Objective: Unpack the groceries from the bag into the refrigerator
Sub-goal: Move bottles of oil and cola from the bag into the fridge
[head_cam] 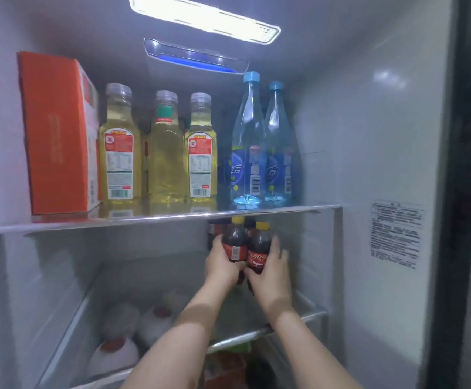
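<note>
Cola bottles, two side by side, are being set onto the middle shelf of the refrigerator; left hand grips one, right hand the other. Probably more colas stand behind them. Next, lower them upright and let go.

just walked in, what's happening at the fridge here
A person is loading the open refrigerator. The left hand holds one small yellow-capped dark cola bottle and the right hand holds another, side by side over the middle glass shelf, near more cola bottles behind. The top shelf already carries an orange carton, three yellow-liquid bottles and two blue-capped clear bottles.
</note>
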Demonstrator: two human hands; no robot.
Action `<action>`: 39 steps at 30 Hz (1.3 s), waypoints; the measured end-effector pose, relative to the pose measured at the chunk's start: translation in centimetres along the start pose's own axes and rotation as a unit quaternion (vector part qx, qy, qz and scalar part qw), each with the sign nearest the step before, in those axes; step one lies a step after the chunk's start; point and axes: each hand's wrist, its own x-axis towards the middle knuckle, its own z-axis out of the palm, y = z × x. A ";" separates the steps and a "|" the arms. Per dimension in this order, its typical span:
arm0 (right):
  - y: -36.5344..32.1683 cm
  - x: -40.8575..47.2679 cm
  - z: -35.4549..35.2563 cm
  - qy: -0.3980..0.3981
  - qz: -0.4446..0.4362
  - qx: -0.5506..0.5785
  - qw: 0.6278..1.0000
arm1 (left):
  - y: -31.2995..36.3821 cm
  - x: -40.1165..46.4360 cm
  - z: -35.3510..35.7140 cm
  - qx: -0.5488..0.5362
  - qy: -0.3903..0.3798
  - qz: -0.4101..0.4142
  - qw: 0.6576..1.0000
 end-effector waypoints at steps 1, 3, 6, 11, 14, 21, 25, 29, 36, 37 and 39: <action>0.2 0.4 0.3 0.000 0.007 0.003 1.000 | -0.2 0.8 0.3 0.005 -0.005 -0.001 1.000; 0.7 1.3 0.8 0.002 0.018 0.005 1.000 | -0.8 2.4 1.1 0.014 -0.007 -0.005 1.000; 1.1 2.3 1.4 0.004 0.036 -0.012 0.999 | -1.3 4.4 2.0 -0.004 -0.017 -0.014 1.000; 1.2 3.4 1.5 -0.022 0.100 -0.066 0.993 | -2.5 7.2 3.8 -0.014 -0.039 -0.003 0.999; 1.3 3.0 1.1 -0.036 0.105 -0.065 0.992 | -2.3 7.1 4.3 -0.022 -0.050 0.010 0.998; -0.2 -0.3 -2.7 -0.050 0.064 -0.079 0.994 | -1.0 3.9 2.4 0.020 -0.021 -0.013 0.999; -3.1 -5.2 -6.1 -0.048 0.040 -0.104 0.993 | 0.9 -2.4 -0.7 0.030 -0.013 -0.007 0.999; -6.0 -12.5 -10.2 -0.045 0.006 -0.135 0.990 | 3.0 -11.2 -4.2 0.062 -0.028 0.009 0.998; -9.7 -27.2 -16.1 -0.037 -0.055 -0.108 0.992 | 3.1 -29.2 -11.0 0.101 -0.066 0.085 0.989; -10.1 -29.4 -16.9 -0.040 -0.060 -0.102 0.992 | 2.7 -31.8 -12.4 0.107 -0.073 0.092 0.987; -11.1 -33.8 -18.3 -0.050 -0.068 -0.090 0.992 | 1.8 -36.3 -15.2 0.115 -0.087 0.118 0.983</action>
